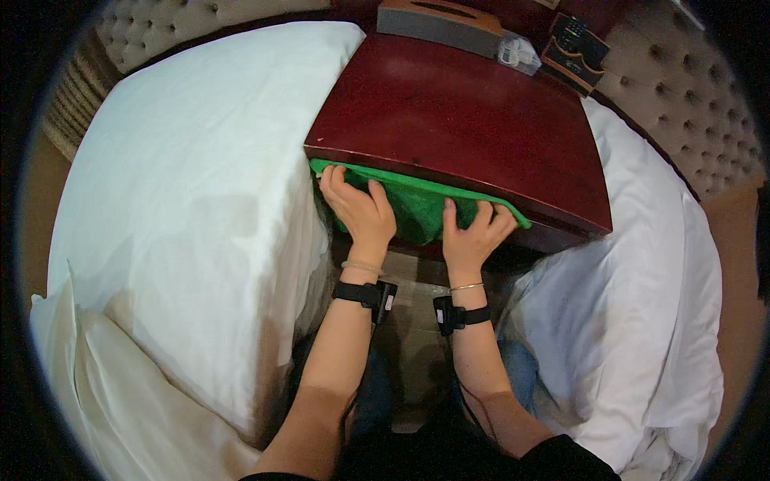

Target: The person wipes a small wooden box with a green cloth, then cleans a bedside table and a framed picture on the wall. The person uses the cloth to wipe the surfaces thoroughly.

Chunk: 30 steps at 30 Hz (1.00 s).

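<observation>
A green cloth point(415, 210) stretches along the front edge of a dark red wooden nightstand point(461, 112), its lower part hanging down in front. Near its left end, my left hand point(362, 215) has its fingers curled over the upper edge, with the thumb on the near side. Toward the right end, my right hand point(475, 240) pinches the same cloth in a similar way. Both hands sit just below the nightstand's top, and the fingertips are partly hidden by the fabric. Each wrist wears a black strap with a small device.
At the back of the nightstand stand a grey tissue box point(437, 30), a small clear bag with white contents point(519, 54) and a dark holder point(573, 60) with a remote. White-covered beds point(192, 160) flank both sides. Tufted headboards point(682, 96) line the wall.
</observation>
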Tool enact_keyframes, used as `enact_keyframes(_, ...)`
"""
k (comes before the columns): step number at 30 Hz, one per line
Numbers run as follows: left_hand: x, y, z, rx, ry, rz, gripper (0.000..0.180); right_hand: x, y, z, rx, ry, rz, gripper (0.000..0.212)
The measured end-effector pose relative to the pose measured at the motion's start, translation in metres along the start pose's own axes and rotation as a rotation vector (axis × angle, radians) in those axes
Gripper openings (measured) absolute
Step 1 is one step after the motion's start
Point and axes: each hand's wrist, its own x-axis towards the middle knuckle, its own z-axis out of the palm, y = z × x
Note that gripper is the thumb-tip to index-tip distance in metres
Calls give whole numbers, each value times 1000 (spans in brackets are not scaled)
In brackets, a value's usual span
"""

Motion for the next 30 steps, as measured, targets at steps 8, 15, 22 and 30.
enact_keyframes(8,-58,27,35,128,-472,28,92,-31,37,16,-62,-10,305,74)
enact_keyframes(15,-76,16,47,317,-433,150,85,-29,45,29,55,-29,345,81)
enact_keyframes(22,-87,-4,59,468,-515,180,74,-85,116,52,-107,-141,118,84)
enact_keyframes(30,-55,-1,85,524,-20,399,107,-31,143,60,40,-309,104,87)
